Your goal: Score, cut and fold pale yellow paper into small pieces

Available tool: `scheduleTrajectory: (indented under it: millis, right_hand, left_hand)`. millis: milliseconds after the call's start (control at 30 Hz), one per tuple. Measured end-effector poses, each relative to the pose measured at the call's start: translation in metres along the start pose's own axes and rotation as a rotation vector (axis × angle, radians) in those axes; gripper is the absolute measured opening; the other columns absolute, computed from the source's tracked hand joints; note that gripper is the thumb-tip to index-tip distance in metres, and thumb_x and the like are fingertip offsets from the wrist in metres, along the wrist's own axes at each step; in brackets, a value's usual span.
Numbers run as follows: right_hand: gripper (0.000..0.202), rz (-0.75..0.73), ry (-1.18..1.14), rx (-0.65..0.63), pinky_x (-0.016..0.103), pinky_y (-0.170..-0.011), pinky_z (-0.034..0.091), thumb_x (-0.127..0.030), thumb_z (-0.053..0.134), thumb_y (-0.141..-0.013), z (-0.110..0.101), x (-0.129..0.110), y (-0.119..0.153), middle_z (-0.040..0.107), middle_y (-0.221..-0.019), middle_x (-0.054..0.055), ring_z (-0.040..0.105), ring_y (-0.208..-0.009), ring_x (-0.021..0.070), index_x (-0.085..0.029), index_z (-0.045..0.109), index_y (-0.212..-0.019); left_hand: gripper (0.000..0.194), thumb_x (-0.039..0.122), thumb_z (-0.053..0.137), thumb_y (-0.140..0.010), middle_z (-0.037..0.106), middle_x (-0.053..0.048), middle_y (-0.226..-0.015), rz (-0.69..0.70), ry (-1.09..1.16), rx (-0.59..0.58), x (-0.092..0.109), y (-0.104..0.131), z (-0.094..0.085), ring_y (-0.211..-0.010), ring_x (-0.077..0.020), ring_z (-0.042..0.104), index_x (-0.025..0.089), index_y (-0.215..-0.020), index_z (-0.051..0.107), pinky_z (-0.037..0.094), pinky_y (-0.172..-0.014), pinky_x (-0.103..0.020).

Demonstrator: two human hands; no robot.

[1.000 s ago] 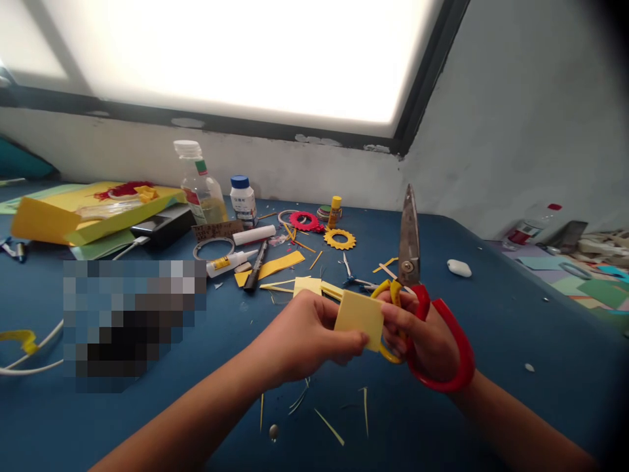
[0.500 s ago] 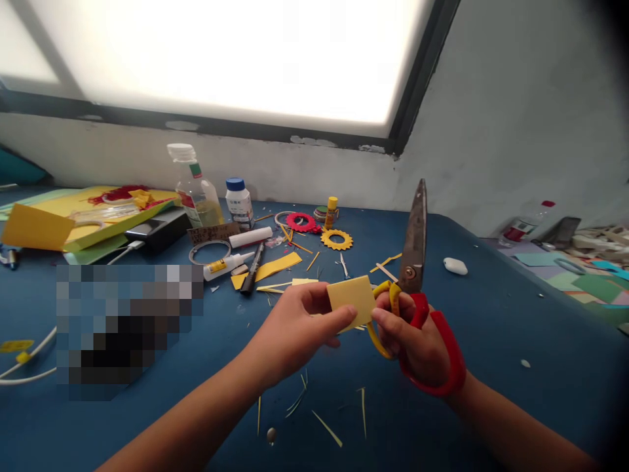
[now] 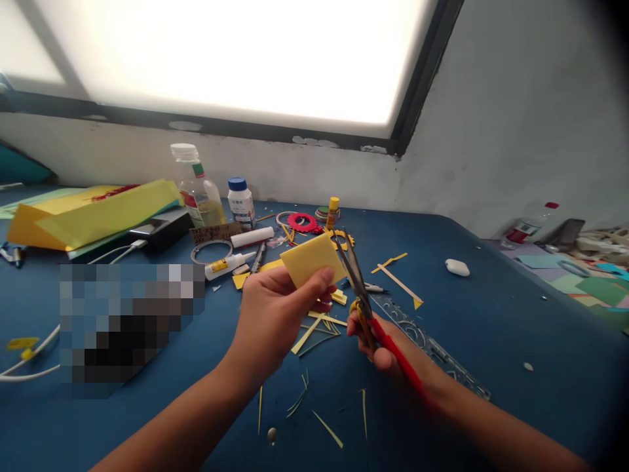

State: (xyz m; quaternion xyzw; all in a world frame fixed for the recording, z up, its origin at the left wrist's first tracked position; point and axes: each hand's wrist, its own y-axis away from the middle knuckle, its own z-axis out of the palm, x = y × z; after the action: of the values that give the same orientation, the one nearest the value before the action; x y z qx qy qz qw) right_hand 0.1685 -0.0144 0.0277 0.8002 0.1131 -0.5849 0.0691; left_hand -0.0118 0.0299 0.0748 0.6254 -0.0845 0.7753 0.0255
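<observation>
Above the blue bench (image 3: 491, 314), yellow paper (image 3: 312, 261) near slightly parted scissors (image 3: 364, 303)
Left hand (image 3: 272, 305) pinches the yellow paper between thumb and fingers; right hand (image 3: 405, 342) grips the scissors' handles, blades beside the paper's right edge

Left hand (image 3: 275, 305) and yellow paper (image 3: 314, 257): shifted toward left edge of desk (image 3: 481, 321), paper raised. Right hand (image 3: 381, 347): also shifted left. Scissors (image 3: 361, 288): were upright, now tilted left, blades parted at paper's right side. Clear ruler (image 3: 445, 357): come into view by right forearm. Yellow-green sheet (image 3: 115, 213), pile near back left: lifted, now hides clear packet.
</observation>
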Motion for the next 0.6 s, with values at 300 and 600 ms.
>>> scheduleTrajectory:
  millis: [300,600]
  right_hand:
    - [0.082,0.02,0.095,-0.073,0.026,-0.052,0.03,-0.092,0.034,-0.05,0.0033,0.001,0.0028,0.044,-0.073,0.0,0.035,-0.062,0.0141,-0.021,0.05,-0.088]
    - [0.082,0.023,0.113,-0.073,0.027,-0.053,0.03,-0.092,0.034,-0.051,0.0023,0.0015,0.0029,0.045,-0.072,0.0,0.036,-0.061,0.0144,-0.021,0.05,-0.088]
  left_hand:
    - [0.017,0.033,0.074,-0.069,0.068,-0.001,-0.061,0.085,-0.109,0.105,0.0036,0.0005,-0.0007,-0.051,-0.0116,0.062,0.016,-0.069,0.072,0.052,-0.052,-0.021]
    - [0.015,0.031,0.075,-0.067,0.067,0.0,-0.058,0.082,-0.136,0.113,0.0059,0.0003,-0.0003,-0.051,-0.0097,0.06,0.016,-0.065,0.071,0.049,-0.049,-0.017]
